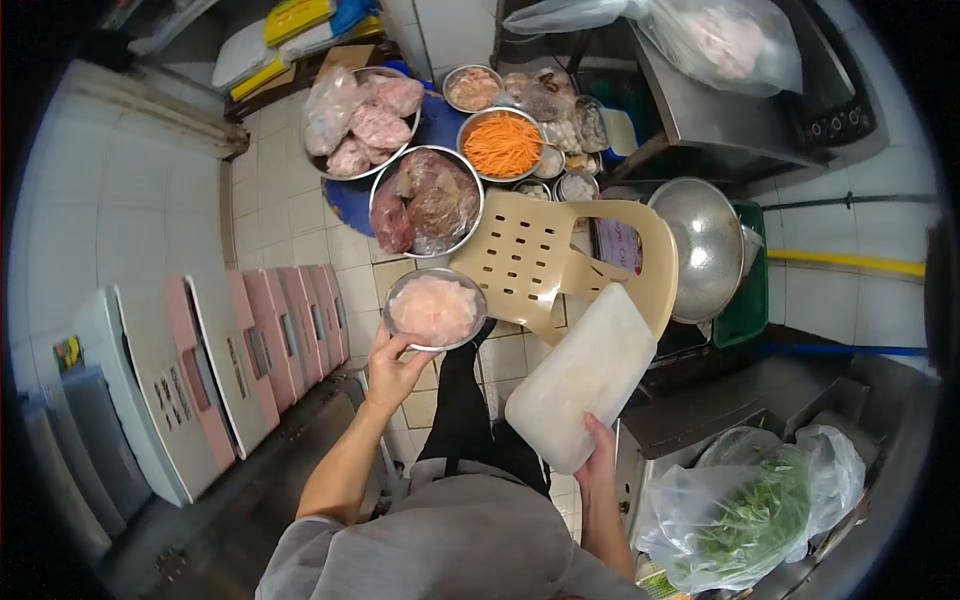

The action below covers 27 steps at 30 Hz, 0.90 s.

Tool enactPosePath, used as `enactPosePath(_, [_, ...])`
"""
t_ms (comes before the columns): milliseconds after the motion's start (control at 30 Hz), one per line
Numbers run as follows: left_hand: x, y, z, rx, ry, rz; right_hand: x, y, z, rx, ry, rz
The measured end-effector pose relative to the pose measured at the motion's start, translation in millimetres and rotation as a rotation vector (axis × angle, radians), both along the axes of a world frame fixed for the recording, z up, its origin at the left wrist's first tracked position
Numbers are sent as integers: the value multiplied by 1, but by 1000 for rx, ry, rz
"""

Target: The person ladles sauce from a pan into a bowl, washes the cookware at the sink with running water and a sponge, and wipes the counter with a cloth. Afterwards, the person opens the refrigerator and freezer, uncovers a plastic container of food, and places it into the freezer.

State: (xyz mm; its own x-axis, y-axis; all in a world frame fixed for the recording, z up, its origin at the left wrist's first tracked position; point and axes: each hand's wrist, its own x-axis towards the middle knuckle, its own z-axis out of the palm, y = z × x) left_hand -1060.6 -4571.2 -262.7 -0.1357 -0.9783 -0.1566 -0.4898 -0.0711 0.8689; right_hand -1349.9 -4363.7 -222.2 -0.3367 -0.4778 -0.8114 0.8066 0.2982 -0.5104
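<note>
My left hand (395, 362) grips the near rim of a round metal bowl (478, 330) that holds pale pink sliced meat (433, 310). On the other side, my right hand (597, 452) holds a white cutting board (585, 375) by its lower right edge, tilted in front of me. A beige plastic chair (640, 215) stands just beyond the board. Past the bowl of slices sits a larger bowl with plastic-wrapped dark red meat (438, 205).
Bags of pink meat (380, 127) and a bowl of shredded carrot (502, 145) stand at the back. A metal wok (695, 250) is at right. Bagged greens (760, 510) lie at lower right. Pink and white bins (205, 370) line the left.
</note>
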Motion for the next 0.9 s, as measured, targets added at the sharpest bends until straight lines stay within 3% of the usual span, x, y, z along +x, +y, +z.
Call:
enactPosePath(167, [-42,-87,-43,15,123,-47,14,-25,-5,3,57,-10])
enactPosePath(300, [-82,-192,-76,-184,122,-134,8,-20,-28,18,100,26])
enactPosePath(367, [-108,-244,-85,-272,54,-59,4,-17,-34,77,98,92])
enactPosePath(433, [-124,-303,-135,-215,125,30,6,-7,-43,110,104,84])
enactPosePath(567, [-152,-387,-180,-312,-22,86,14,-5,-55,153,125,52])
enactPosePath(733, [-167,-443,-224,-392,-183,129,16,-20,-62,206,97,68])
enactPosePath(833, [-175,-471,-258,-469,-74,151,16,-24,-75,206,68,95])
enactPosePath(900, [-194,-467,-251,-445,-42,205,13,-28,-82,218,73,116])
